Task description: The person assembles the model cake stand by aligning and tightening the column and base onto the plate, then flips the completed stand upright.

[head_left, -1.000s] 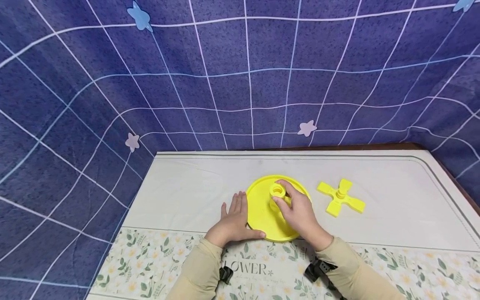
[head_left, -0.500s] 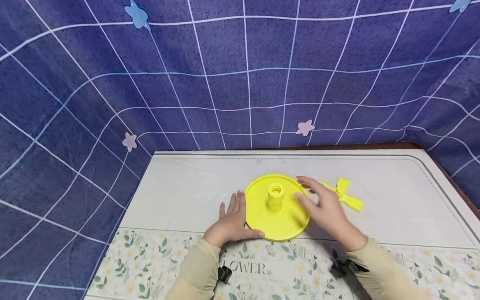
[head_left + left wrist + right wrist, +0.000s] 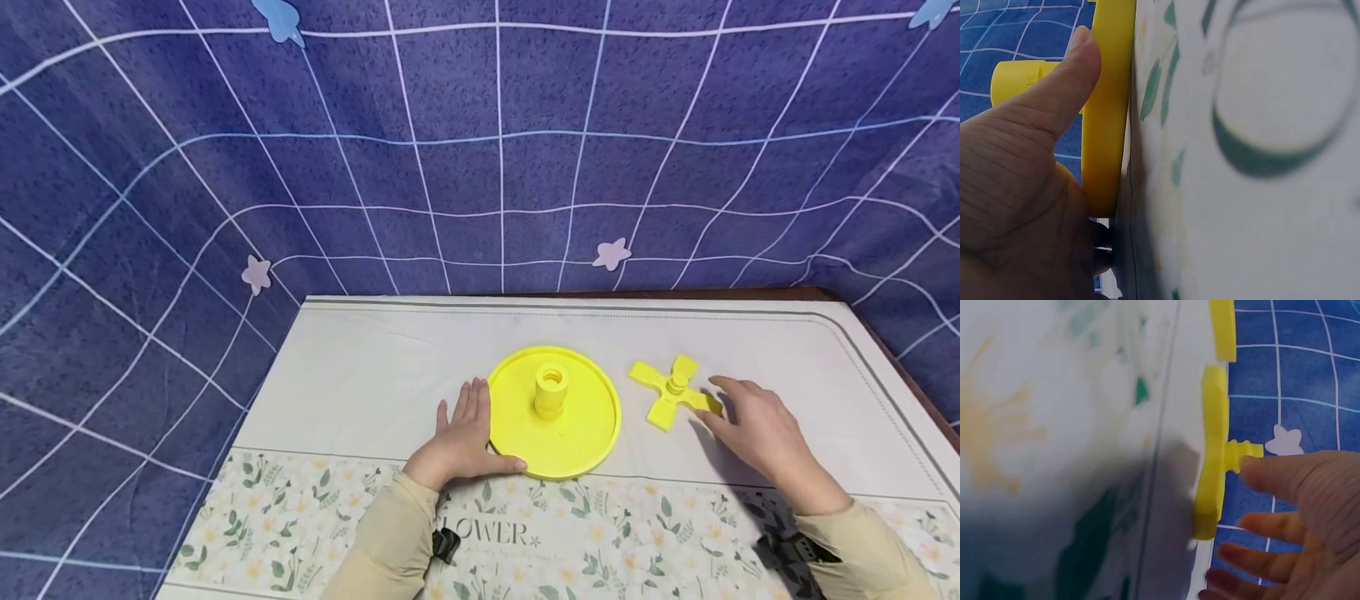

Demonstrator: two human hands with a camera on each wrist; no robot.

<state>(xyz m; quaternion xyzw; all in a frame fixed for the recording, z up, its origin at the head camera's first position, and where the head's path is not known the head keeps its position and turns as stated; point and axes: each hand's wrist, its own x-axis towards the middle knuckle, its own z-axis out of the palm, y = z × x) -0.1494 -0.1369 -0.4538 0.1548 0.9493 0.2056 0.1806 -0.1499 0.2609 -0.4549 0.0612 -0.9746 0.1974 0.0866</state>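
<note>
Your left hand [image 3: 456, 446], fingers straight, touches the yellow tray [image 3: 573, 442]; your right hand [image 3: 765, 429], fingers apart, has the yellow cross [image 3: 676, 389] just beside them.

The cloth-covered table [image 3: 390, 358] bears a yellow tray [image 3: 556, 448] and cross [image 3: 673, 390].

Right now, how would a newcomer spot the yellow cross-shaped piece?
On the flowered tablecloth, find the round yellow tray. Right of it, by the right hand, lies the cross-shaped piece. Its four arms set it apart from the round tray.
</note>
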